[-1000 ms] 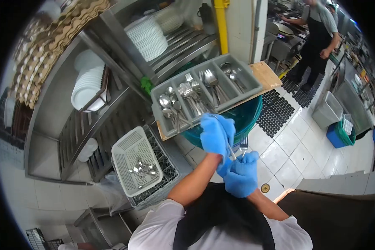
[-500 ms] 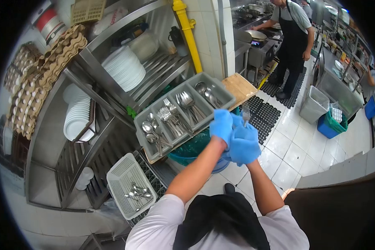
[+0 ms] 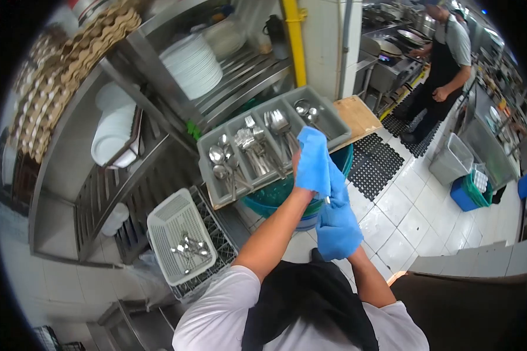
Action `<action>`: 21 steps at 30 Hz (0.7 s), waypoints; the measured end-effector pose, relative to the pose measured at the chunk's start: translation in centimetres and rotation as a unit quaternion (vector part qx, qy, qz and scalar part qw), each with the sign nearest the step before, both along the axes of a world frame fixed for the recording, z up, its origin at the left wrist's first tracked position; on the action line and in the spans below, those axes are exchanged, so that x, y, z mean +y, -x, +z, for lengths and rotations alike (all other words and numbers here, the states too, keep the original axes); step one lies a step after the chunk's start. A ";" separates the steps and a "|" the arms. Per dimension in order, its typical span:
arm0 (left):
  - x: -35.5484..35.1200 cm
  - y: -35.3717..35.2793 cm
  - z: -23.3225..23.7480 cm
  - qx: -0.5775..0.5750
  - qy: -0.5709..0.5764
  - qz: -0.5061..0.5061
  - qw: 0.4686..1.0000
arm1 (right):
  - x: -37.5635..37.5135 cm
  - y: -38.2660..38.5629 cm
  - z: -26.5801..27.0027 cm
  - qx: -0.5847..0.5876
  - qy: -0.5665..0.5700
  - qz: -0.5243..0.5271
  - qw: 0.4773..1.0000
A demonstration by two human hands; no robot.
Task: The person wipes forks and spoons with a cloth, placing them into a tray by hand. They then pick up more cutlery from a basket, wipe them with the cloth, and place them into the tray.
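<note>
A blue cloth [image 3: 339, 225] is wrapped around both of my hands in front of the cutlery tray. My left hand [image 3: 297, 165] grips its upper part, with a strip of skin showing at the tray's near edge. Lower and to the right, my right hand [image 3: 356, 251] is bunched inside the cloth, its fingers hidden. A small bit of metal peeks out between the hands, mostly covered. The grey cutlery tray [image 3: 216, 138] has compartments with spoons [image 3: 218, 155], forks [image 3: 253, 146], more forks [image 3: 280, 124] and a few larger spoons [image 3: 308, 111].
The tray rests on a wooden board [image 3: 357, 115] over a green-lined bin [image 3: 263, 202]. At left, a white basket [image 3: 158, 222] holds several small utensils. Plates [image 3: 191, 65] are stacked on a metal rack. Egg trays [image 3: 58, 76] stand at far left. Another person [image 3: 448, 58] stands by the stove.
My left hand has moved up and my right hand down, stretching the cloth between them. The fork tines that stuck out above the cloth no longer show. The view has shifted.
</note>
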State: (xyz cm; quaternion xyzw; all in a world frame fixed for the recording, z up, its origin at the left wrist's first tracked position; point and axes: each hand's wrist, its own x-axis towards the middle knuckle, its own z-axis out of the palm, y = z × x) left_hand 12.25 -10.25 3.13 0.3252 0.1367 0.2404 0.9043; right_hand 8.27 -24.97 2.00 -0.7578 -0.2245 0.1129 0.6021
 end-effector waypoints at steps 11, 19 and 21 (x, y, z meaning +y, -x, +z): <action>2.5 5.5 2.3 0.018 -0.418 0.217 0.882 | 0.4 4.5 7.6 0.067 0.216 0.113 0.967; 0.1 13.0 -4.4 0.008 -0.045 0.030 0.998 | 2.3 3.3 2.3 -0.287 -0.048 0.252 0.923; 3.1 14.5 -6.7 0.111 -0.182 -0.057 0.975 | 2.9 5.4 2.1 -0.305 -0.051 0.245 0.919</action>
